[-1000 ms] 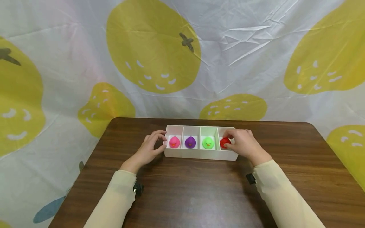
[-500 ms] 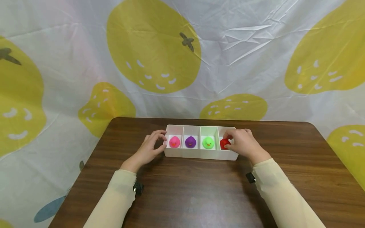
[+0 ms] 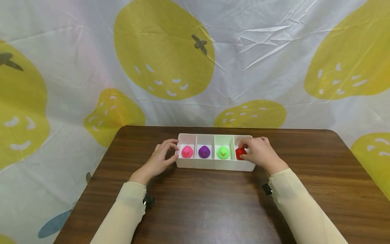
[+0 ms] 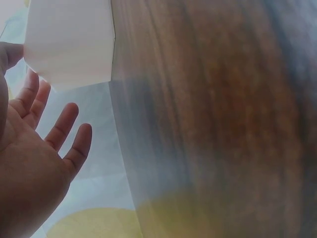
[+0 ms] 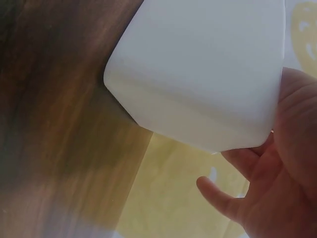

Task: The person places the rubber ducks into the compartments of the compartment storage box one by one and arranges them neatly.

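Note:
A white divided box (image 3: pixel 214 165) lies lengthwise on the table. Its compartments hold, from left to right, a pink rubber duck (image 3: pixel 187 151), a purple rubber duck (image 3: pixel 204 151), a green rubber duck (image 3: pixel 223 152) and a red rubber duck (image 3: pixel 240 154). My right hand (image 3: pixel 259 152) reaches into the rightmost compartment and pinches the red duck, partly covering it. At the box's left end, my left hand (image 3: pixel 158 159) rests its thumb and index finger against the edge, fingers loosely bent. The right wrist view shows the box's outer wall (image 5: pixel 198 69) hiding the right fingertips.
The brown wooden table (image 3: pixel 213 206) extends in front of the box and to both sides. Behind it hangs a pale cloth (image 3: pixel 243 74) printed with yellow fruit. Small black devices sit at both cuffs.
The red duck has shifted slightly lower and turned in the right fingers, staying inside its compartment. The left hand and the other ducks stay essentially in place.

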{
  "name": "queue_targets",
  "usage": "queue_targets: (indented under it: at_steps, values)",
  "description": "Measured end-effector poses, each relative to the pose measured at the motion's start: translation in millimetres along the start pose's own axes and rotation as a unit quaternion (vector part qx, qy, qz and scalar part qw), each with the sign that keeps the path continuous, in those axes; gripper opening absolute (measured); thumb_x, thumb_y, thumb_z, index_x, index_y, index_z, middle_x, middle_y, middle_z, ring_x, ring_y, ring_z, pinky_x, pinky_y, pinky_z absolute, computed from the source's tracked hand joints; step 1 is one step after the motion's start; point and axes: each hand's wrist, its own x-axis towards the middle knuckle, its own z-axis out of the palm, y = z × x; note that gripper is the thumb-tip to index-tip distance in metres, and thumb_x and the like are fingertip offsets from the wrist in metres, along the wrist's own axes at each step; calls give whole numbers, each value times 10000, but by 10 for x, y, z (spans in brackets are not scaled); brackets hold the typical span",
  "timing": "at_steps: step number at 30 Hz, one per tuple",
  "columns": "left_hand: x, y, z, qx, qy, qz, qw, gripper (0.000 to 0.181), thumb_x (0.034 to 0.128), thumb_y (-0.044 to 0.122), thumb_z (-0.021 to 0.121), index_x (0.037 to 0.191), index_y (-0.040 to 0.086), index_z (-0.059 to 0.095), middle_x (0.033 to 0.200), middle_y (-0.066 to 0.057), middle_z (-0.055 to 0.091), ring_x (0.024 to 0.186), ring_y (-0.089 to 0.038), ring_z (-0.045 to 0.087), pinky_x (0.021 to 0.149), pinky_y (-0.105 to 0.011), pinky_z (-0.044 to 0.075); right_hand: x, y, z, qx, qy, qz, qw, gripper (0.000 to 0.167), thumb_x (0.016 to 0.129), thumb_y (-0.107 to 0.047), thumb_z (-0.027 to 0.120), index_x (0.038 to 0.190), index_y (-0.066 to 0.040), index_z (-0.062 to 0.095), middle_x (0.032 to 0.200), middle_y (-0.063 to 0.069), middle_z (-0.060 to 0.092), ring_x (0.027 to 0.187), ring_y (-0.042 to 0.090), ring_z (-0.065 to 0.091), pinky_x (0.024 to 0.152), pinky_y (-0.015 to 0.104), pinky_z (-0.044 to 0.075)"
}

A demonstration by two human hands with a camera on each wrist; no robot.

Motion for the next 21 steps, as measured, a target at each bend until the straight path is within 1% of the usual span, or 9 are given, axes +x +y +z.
queue_targets:
  at_steps: [3, 5, 9, 12, 14, 17, 20, 21]
  values:
    - [14, 10, -8, 7, -17, -37, 10000, 223, 968, 164, 694, 1157, 95, 596, 1543, -76, 494, 1295, -384, 433, 1085, -556, 371, 5, -10, -8, -47, -34, 9, 10000, 162, 807, -137, 830, 917, -163, 713, 861, -26, 739, 862, 185, 670, 958, 626, 363]
    - [29, 16, -6, 9, -5, -2, 10000, 219, 965, 153, 696, 1152, 100, 595, 1540, -83, 497, 1292, -387, 436, 1080, -564, 374, 4, -15, -17, -21, -70, 34, 10000, 175, 801, -144, 841, 918, -162, 711, 853, -23, 735, 869, 185, 662, 983, 639, 353]
    - [54, 23, -2, -3, -9, 85, 10000, 222, 959, 132, 700, 1149, 91, 594, 1533, -103, 501, 1281, -393, 442, 1066, -573, 380, -8, -39, -40, 187, -77, 110, 9997, 203, 811, -130, 828, 980, -133, 715, 915, 24, 754, 933, 238, 682, 1090, 703, 253]
    - [60, 24, 2, 75, -37, 58, 9999, 217, 964, 137, 698, 1150, 98, 593, 1537, -96, 498, 1285, -391, 438, 1072, -586, 372, -37, -79, -73, 340, 56, 113, 9993, 210, 849, -137, 793, 1042, -101, 718, 995, 65, 771, 1009, 283, 692, 1123, 711, 208]
    - [55, 29, -6, 221, -58, -7, 9997, 213, 967, 148, 696, 1149, 109, 592, 1539, -87, 495, 1295, -393, 434, 1078, -609, 359, -60, -127, -96, 346, 192, 80, 9992, 203, 886, -160, 764, 1073, -92, 719, 1021, 67, 778, 1038, 296, 699, 1129, 698, 223]
    - [41, 56, -35, 443, -117, -127, 9989, 206, 971, 170, 692, 1146, 126, 593, 1541, -73, 494, 1314, -398, 429, 1087, -635, 333, -100, -219, -124, 178, 423, 90, 9989, 206, 933, -210, 725, 1108, -101, 724, 1047, 57, 784, 1072, 317, 700, 1128, 668, 276]
    - [35, 106, -78, 731, -160, -237, 9969, 190, 973, 190, 677, 1137, 135, 599, 1537, -63, 498, 1321, -403, 436, 1084, -643, 326, -133, -326, -132, -106, 625, 161, 9979, 262, 972, -269, 679, 1181, -114, 715, 1173, 65, 763, 1156, 350, 669, 1110, 649, 336]
    - [36, 124, -92, 905, -160, -246, 9955, 180, 973, 198, 670, 1129, 137, 605, 1532, -60, 505, 1317, -403, 447, 1070, -639, 340, -141, -365, -132, -175, 663, 199, 9974, 295, 983, -295, 667, 1216, -117, 704, 1229, 73, 741, 1201, 365, 641, 1106, 641, 348]
